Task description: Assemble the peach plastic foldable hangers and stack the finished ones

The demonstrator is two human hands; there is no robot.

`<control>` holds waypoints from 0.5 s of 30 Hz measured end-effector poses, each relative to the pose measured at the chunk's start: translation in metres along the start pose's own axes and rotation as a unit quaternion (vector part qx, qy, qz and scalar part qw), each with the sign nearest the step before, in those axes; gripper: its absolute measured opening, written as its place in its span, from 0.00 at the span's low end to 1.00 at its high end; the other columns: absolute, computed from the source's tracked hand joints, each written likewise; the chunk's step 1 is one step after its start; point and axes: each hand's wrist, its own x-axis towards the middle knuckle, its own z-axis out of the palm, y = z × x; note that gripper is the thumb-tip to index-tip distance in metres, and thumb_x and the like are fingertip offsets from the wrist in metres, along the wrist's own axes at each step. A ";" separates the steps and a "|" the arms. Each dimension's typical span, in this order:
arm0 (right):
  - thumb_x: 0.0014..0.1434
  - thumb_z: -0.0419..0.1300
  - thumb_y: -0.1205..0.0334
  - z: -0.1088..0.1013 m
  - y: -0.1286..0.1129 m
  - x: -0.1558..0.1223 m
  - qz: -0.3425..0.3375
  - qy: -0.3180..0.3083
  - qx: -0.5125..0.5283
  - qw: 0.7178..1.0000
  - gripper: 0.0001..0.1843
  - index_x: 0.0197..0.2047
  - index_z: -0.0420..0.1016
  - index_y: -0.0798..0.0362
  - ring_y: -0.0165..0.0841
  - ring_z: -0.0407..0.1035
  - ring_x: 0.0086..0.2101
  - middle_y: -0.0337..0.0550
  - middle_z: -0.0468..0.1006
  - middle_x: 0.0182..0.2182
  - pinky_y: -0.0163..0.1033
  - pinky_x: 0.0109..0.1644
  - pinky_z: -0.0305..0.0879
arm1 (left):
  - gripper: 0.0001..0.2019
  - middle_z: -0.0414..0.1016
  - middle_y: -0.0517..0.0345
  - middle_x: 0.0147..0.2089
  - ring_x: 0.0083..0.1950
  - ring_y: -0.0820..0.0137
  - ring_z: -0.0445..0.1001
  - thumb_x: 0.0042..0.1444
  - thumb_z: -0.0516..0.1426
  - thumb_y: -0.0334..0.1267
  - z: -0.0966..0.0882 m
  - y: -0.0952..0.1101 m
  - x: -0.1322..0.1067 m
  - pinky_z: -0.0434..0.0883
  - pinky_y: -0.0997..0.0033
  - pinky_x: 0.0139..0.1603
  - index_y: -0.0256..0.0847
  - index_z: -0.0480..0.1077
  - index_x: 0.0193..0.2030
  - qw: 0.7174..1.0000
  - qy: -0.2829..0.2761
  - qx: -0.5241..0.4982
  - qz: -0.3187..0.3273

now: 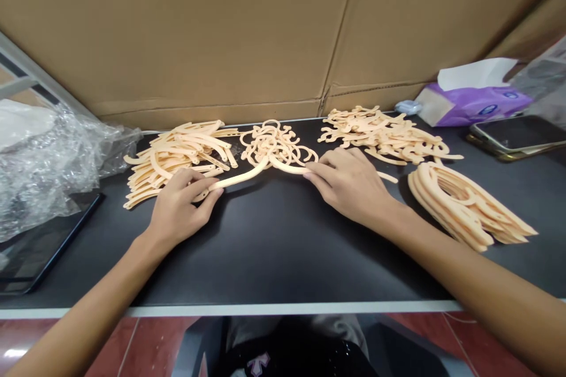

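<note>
My left hand (183,206) pinches the outer end of a cream plastic hanger arm (241,178). Closed round a second hanger arm (288,169) is my right hand (351,182). The two arms meet in a shallow peak just in front of a pile of small curved hooks (270,140); whether they are joined there I cannot tell. Behind my left hand lies a heap of long hanger arms (186,144). A cream tip (388,177) shows past my right hand, and its other end is hidden.
Another heap of cream hanger pieces (384,132) lies at the back right. Nearer stands a stack of folded hangers (464,203). A purple tissue pack (480,103) and phone (522,132) are at right; bubble wrap (48,159) and a dark tablet (48,253) at left. Cardboard (198,29) borders the back.
</note>
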 end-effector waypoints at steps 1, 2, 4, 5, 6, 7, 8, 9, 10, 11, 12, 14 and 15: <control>0.70 0.53 0.61 0.001 -0.001 0.000 0.001 -0.006 0.005 1.000 0.15 0.39 0.80 0.54 0.37 0.64 0.35 0.46 0.77 0.32 0.43 0.42 0.51 | 0.08 0.76 0.53 0.40 0.42 0.65 0.75 0.64 0.58 0.41 0.000 0.000 0.000 0.73 0.65 0.46 0.42 0.78 0.44 1.000 -0.007 0.000 -0.003; 0.70 0.53 0.61 0.003 -0.002 -0.001 0.003 -0.012 0.010 1.000 0.15 0.39 0.80 0.54 0.37 0.64 0.35 0.46 0.77 0.32 0.43 0.41 0.51 | 0.09 0.76 0.53 0.40 0.42 0.65 0.75 0.63 0.58 0.41 0.000 0.000 0.000 0.73 0.65 0.46 0.42 0.78 0.45 1.000 -0.012 0.003 -0.005; 0.70 0.53 0.61 0.005 -0.003 -0.001 0.006 -0.021 0.015 1.000 0.15 0.39 0.81 0.54 0.37 0.64 0.35 0.46 0.78 0.32 0.43 0.41 0.50 | 0.10 0.77 0.53 0.40 0.42 0.64 0.76 0.63 0.59 0.41 0.000 0.001 0.000 0.73 0.65 0.45 0.42 0.77 0.46 1.000 -0.017 0.014 -0.004; 0.70 0.53 0.61 0.005 -0.004 -0.001 0.008 -0.024 0.015 1.000 0.15 0.39 0.81 0.54 0.37 0.65 0.35 0.46 0.78 0.32 0.43 0.41 0.50 | 0.10 0.77 0.53 0.39 0.41 0.64 0.76 0.63 0.59 0.42 0.000 0.001 0.000 0.73 0.65 0.44 0.42 0.77 0.46 1.000 -0.018 0.020 -0.002; 0.70 0.53 0.62 0.006 -0.004 -0.002 0.011 -0.026 0.013 1.000 0.15 0.39 0.81 0.54 0.37 0.65 0.35 0.46 0.78 0.32 0.44 0.41 0.51 | 0.10 0.77 0.53 0.39 0.41 0.64 0.76 0.62 0.59 0.41 0.000 0.001 0.000 0.73 0.65 0.43 0.42 0.78 0.46 1.000 -0.019 0.024 0.000; 0.69 0.54 0.62 0.006 -0.005 -0.002 0.015 -0.027 0.010 0.999 0.15 0.38 0.81 0.54 0.37 0.65 0.35 0.46 0.78 0.32 0.44 0.41 0.51 | 0.09 0.77 0.53 0.38 0.41 0.64 0.76 0.62 0.59 0.41 0.000 0.002 0.000 0.73 0.65 0.43 0.42 0.78 0.45 0.999 -0.021 0.027 0.003; 0.69 0.54 0.62 0.007 -0.005 -0.002 0.020 -0.028 0.008 0.999 0.14 0.38 0.81 0.54 0.37 0.65 0.35 0.47 0.78 0.32 0.44 0.41 0.51 | 0.09 0.77 0.53 0.38 0.40 0.64 0.75 0.62 0.59 0.41 -0.001 0.002 0.000 0.73 0.65 0.43 0.42 0.78 0.44 0.999 -0.023 0.028 0.007; 0.69 0.55 0.62 0.007 -0.005 -0.002 0.024 -0.027 0.005 0.999 0.14 0.38 0.82 0.55 0.37 0.65 0.35 0.47 0.79 0.32 0.44 0.41 0.51 | 0.09 0.77 0.53 0.37 0.40 0.64 0.75 0.62 0.59 0.41 -0.001 0.002 0.001 0.72 0.64 0.43 0.41 0.78 0.44 0.999 -0.024 0.026 0.011; 0.68 0.55 0.62 0.006 -0.005 -0.002 0.026 -0.024 0.002 0.999 0.14 0.38 0.82 0.55 0.38 0.65 0.35 0.47 0.79 0.32 0.45 0.42 0.52 | 0.09 0.77 0.52 0.37 0.40 0.63 0.74 0.61 0.59 0.40 -0.001 0.002 0.002 0.72 0.63 0.43 0.41 0.78 0.44 0.999 -0.023 0.023 0.016; 0.68 0.56 0.61 0.006 -0.006 -0.001 0.028 -0.017 0.000 0.999 0.14 0.38 0.82 0.55 0.39 0.66 0.36 0.47 0.79 0.32 0.45 0.42 0.53 | 0.09 0.77 0.52 0.38 0.40 0.63 0.74 0.61 0.59 0.40 -0.002 0.003 0.002 0.72 0.62 0.43 0.40 0.78 0.44 0.999 -0.022 0.019 0.021; 0.68 0.56 0.60 0.005 -0.007 -0.001 0.028 -0.005 -0.002 1.000 0.14 0.39 0.82 0.56 0.40 0.66 0.37 0.48 0.80 0.33 0.46 0.43 0.54 | 0.09 0.77 0.51 0.39 0.40 0.62 0.73 0.60 0.60 0.39 -0.003 0.005 0.003 0.72 0.61 0.44 0.40 0.78 0.44 0.999 -0.021 0.014 0.026; 0.68 0.56 0.60 0.000 -0.013 0.001 0.028 0.024 0.003 0.999 0.14 0.40 0.82 0.56 0.42 0.66 0.39 0.50 0.81 0.36 0.47 0.44 0.56 | 0.10 0.77 0.49 0.41 0.43 0.60 0.72 0.60 0.60 0.38 -0.005 0.011 0.004 0.73 0.58 0.47 0.40 0.78 0.46 0.999 -0.026 0.001 0.037; 0.68 0.56 0.60 -0.003 -0.017 0.001 0.025 0.035 0.010 0.999 0.14 0.40 0.82 0.57 0.42 0.67 0.40 0.50 0.81 0.38 0.47 0.44 0.57 | 0.10 0.76 0.49 0.42 0.45 0.60 0.72 0.60 0.59 0.38 -0.007 0.017 0.003 0.73 0.57 0.48 0.40 0.77 0.47 0.998 -0.033 -0.009 0.044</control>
